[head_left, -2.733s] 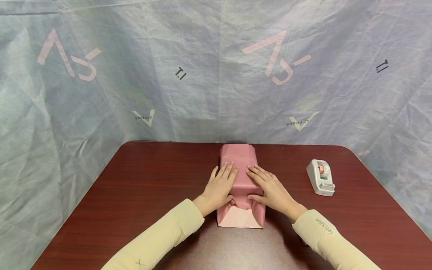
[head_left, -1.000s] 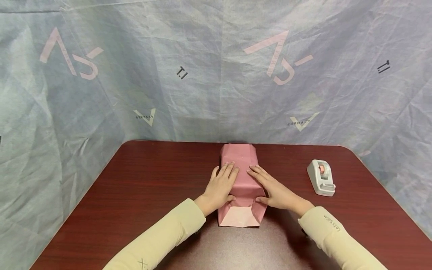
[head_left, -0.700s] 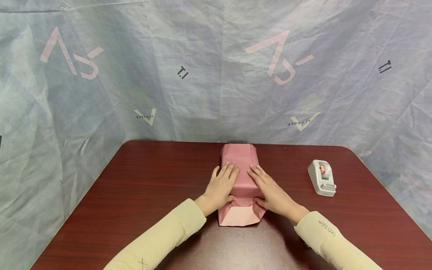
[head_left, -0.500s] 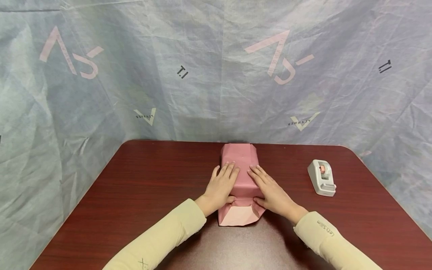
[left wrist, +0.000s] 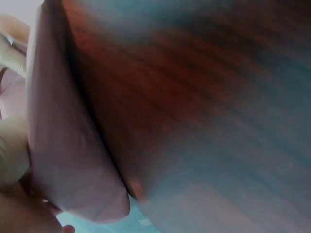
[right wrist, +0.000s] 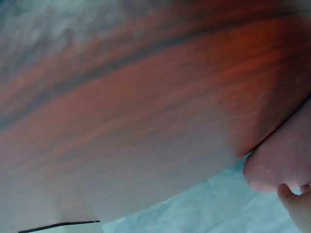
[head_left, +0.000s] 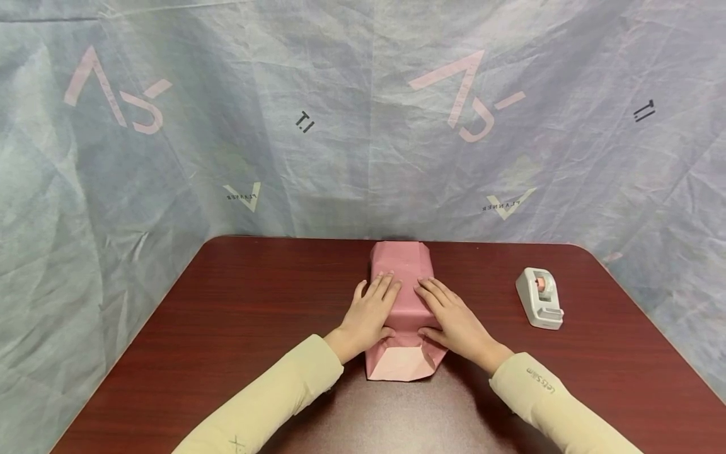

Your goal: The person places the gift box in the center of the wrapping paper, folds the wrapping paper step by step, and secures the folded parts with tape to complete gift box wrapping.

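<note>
A box-shaped package in pink paper (head_left: 401, 258) lies lengthwise on the table, its near end facing me. At that end a paler flap (head_left: 401, 364) spreads onto the tabletop, with creased paper folded in at both sides. My left hand (head_left: 365, 318) rests on the left of the package, fingers extended over the top and thumb on the near end. Opposite it, my right hand (head_left: 458, 325) lies with straight fingers on the top right edge, its thumb touching the right-hand fold. The package's sides (left wrist: 73, 145) show in the left wrist view and, partly, the right one.
A white tape dispenser (head_left: 540, 299) with a roll of tape stands to the right of the package. The dark red wooden table (head_left: 272, 284) reaches back to a grey-blue printed cloth (head_left: 340, 75), which also hangs along both sides.
My right hand has shifted slightly at the near right corner, its thumb moving out and then back inward over the fold. The right side of the flap has folded in. My left hand stays put.
</note>
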Tool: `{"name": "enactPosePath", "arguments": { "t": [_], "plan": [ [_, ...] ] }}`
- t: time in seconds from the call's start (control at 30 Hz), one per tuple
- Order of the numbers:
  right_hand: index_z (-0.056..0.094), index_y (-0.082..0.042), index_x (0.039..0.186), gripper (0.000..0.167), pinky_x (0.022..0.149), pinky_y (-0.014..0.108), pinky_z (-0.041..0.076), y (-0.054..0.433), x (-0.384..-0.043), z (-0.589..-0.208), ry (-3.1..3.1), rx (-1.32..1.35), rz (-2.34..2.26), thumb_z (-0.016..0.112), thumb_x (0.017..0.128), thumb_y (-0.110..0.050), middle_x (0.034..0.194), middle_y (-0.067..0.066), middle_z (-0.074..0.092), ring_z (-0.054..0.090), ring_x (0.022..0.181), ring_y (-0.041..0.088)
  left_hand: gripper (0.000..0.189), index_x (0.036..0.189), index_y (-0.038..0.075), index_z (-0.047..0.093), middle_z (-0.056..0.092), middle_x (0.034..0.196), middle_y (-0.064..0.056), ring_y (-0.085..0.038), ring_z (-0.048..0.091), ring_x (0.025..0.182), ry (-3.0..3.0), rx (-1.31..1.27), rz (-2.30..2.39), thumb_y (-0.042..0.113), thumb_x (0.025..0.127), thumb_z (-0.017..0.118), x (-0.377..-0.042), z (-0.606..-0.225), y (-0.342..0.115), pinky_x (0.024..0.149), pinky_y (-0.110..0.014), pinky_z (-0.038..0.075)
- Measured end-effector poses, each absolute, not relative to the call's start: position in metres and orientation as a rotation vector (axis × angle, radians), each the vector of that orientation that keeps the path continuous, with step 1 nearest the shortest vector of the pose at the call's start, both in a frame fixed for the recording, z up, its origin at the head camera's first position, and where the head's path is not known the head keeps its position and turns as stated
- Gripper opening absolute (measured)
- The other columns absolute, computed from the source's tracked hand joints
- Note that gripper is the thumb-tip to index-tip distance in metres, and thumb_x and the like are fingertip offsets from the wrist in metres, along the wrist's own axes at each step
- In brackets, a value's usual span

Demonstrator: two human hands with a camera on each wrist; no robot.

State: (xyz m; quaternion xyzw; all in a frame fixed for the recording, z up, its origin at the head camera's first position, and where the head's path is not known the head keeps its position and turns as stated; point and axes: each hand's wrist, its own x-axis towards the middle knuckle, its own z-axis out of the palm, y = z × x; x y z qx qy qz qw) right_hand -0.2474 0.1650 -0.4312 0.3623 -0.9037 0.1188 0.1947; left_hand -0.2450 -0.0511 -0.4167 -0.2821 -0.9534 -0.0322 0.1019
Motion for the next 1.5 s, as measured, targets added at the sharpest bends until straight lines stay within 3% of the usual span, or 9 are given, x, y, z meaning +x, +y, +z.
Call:
{"name": "enactPosePath", "arguments": {
  "t": [0.37, 0.73, 1.17, 1.5],
  "plan": [
    [0.038, -0.003, 0.135, 0.08, 0.107, 0.045, 0.026, 0.163, -0.248, -0.431, -2.573, 1.002, 0.364, 0.077, 0.07, -0.029, 0.143, 0.013, 0.036, 0.029, 0.134, 0.033, 0.084, 0.147, 0.01, 0.017, 0.01, 0.154, -0.01, -0.026, 0.01, 0.142, -2.944, -1.059, -0.297, 0.029, 0.082, 0.067, -0.246, -0.402, -0.079, 0.108, -0.055, 0.016],
    [0.041, -0.001, 0.133, 0.081, 0.104, 0.045, 0.028, 0.164, -0.248, -0.434, -2.506, 1.018, 0.386, 0.08, 0.067, -0.024, 0.14, 0.015, 0.039, 0.033, 0.131, 0.035, 0.101, 0.146, 0.007, 0.017, 0.013, 0.153, -0.013, -0.028, 0.014, 0.141, -2.883, -0.937, -0.078, 0.032, 0.069, 0.078, -0.241, -0.41, -0.069, 0.108, -0.052, 0.02],
    [0.04, -0.002, 0.134, 0.081, 0.105, 0.046, 0.028, 0.164, -0.248, -0.432, -2.537, 1.022, 0.361, 0.079, 0.068, -0.029, 0.141, 0.014, 0.038, 0.031, 0.133, 0.033, 0.095, 0.145, 0.011, 0.021, 0.016, 0.153, -0.008, -0.026, 0.017, 0.141, -2.866, -0.813, -0.238, 0.019, 0.07, 0.078, -0.237, -0.417, -0.065, 0.109, -0.048, 0.021],
    [0.039, -0.005, 0.137, 0.082, 0.104, 0.048, 0.028, 0.169, -0.247, -0.427, -2.582, 1.036, 0.377, 0.074, 0.071, -0.042, 0.143, 0.011, 0.037, 0.031, 0.133, 0.032, 0.089, 0.144, 0.011, 0.025, 0.019, 0.152, -0.008, -0.027, 0.017, 0.14, -2.864, -0.741, -0.24, 0.011, 0.07, 0.074, -0.234, -0.419, -0.058, 0.11, -0.046, 0.021]
  ]
}}
